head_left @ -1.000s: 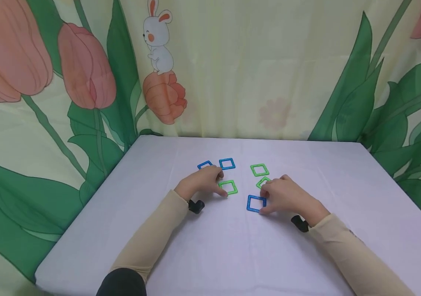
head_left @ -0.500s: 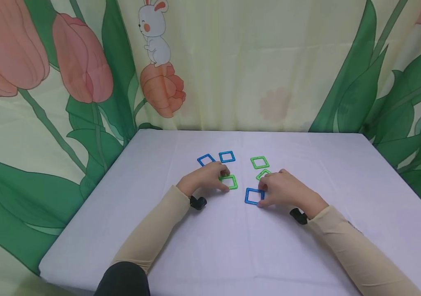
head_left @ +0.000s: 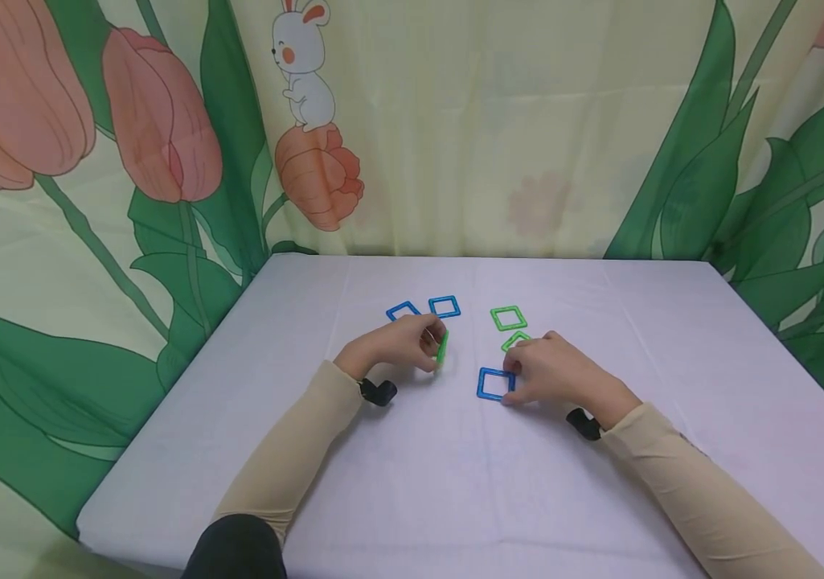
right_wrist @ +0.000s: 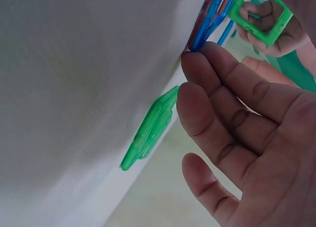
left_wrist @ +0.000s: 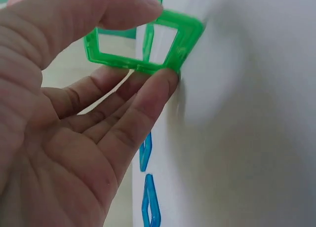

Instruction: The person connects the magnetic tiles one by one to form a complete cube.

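My left hand [head_left: 393, 342] pinches a green square magnetic tile [left_wrist: 190, 34] between thumb and fingertips. The tile stands on edge, its frame seen nearly side-on in the head view. To the right, my right hand [head_left: 559, 374] holds a blue square magnetic tile [head_left: 481, 384] at its right side, thumb at the near corner and fingertips at the far one. That blue tile lies flat on the white table. Just beyond the right fingers is a green tile [head_left: 509, 344], partly hidden by them; the right wrist view shows green tiles [right_wrist: 148, 131] edge-on beside the fingertips.
Farther back on the white-covered table [head_left: 383, 498] lie another green tile [head_left: 513, 327] and two blue tiles, one [head_left: 443, 298] near the middle and one [head_left: 392, 312] partly behind my left hand. A curtain with tulips and a rabbit [head_left: 308, 96] hangs behind the table.
The left hand has taken hold of the green tile and tipped it from flat to upright. My right hand has shifted the blue tile slightly left. The head view has tilted a little.
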`<action>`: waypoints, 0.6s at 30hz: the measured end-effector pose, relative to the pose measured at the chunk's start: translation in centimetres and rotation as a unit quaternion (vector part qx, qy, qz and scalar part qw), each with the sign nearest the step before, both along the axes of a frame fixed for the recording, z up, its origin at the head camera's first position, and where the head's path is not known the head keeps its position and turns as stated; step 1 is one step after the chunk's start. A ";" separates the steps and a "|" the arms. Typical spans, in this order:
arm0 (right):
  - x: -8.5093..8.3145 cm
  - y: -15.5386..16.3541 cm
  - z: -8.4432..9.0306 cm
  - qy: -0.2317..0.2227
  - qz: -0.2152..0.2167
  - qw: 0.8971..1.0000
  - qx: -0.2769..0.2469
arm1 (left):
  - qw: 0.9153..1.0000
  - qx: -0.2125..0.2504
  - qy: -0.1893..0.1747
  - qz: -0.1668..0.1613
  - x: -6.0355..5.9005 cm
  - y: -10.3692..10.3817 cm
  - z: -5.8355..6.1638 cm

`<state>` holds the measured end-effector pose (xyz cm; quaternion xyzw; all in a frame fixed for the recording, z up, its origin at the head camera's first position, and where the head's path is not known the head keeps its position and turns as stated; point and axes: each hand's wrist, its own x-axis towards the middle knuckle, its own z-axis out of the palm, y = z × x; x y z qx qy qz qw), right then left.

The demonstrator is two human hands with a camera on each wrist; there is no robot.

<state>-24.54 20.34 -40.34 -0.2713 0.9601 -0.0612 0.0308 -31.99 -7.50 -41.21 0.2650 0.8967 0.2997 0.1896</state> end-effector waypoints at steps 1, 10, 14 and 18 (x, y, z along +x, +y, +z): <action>0.1 -0.1 0.0 0.002 0.000 1.000 -0.001 | 1.000 0.005 -0.008 -0.005 0.0 0.0 0.0; 0.3 -1.0 -0.5 0.013 -0.011 1.000 -0.018 | 0.999 0.009 0.003 -0.052 0.8 0.8 0.4; 0.4 -1.4 -0.7 0.010 -0.015 1.000 -0.022 | 0.998 0.014 0.012 -0.057 1.1 1.2 0.3; 0.6 -1.5 -0.6 0.016 -0.011 0.999 -0.026 | 0.997 0.023 0.020 -0.068 1.5 1.7 0.2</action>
